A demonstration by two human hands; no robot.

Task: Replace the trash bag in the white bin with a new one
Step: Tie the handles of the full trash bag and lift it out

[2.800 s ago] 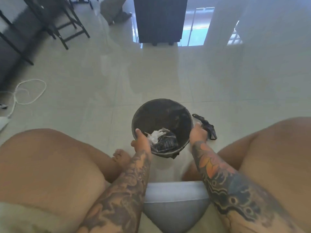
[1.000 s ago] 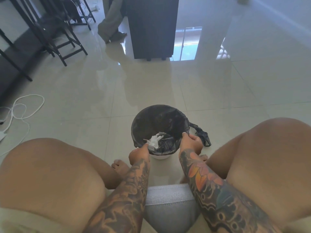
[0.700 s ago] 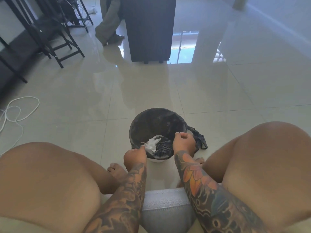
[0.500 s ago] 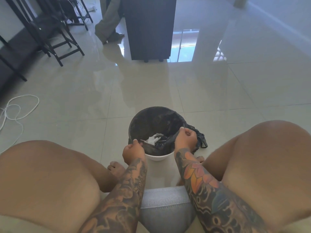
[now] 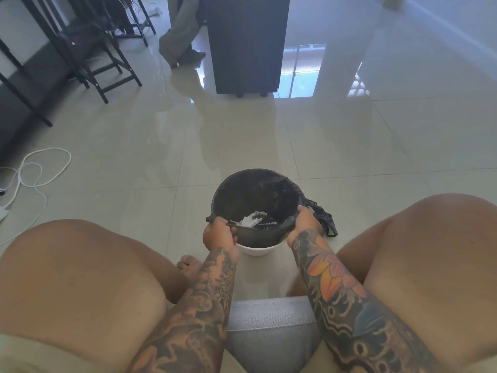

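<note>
The white bin [image 5: 258,249] stands on the tiled floor between my knees, lined with a black trash bag [image 5: 250,192]. The bag's near edge is pulled off the rim, so white plastic shows below it. Crumpled white paper and dark rubbish [image 5: 254,219] lie inside. My left hand [image 5: 218,233] grips the bag's edge at the near left. My right hand [image 5: 306,219] grips the edge at the near right. A second black bag [image 5: 324,220] lies bunched on the floor just right of the bin.
I sit on a grey seat [image 5: 271,327] with a knee at each side of the bin. A dark cabinet [image 5: 246,44] stands ahead, black chairs [image 5: 88,49] at far left, a white cable [image 5: 35,170] loops on the floor at left. A person's leg [image 5: 180,30] is beside the cabinet.
Both hands moved from the bin's sides to the near rim, gripped the black bag's edge and peeled it up off the rim, exposing the white bin below.
</note>
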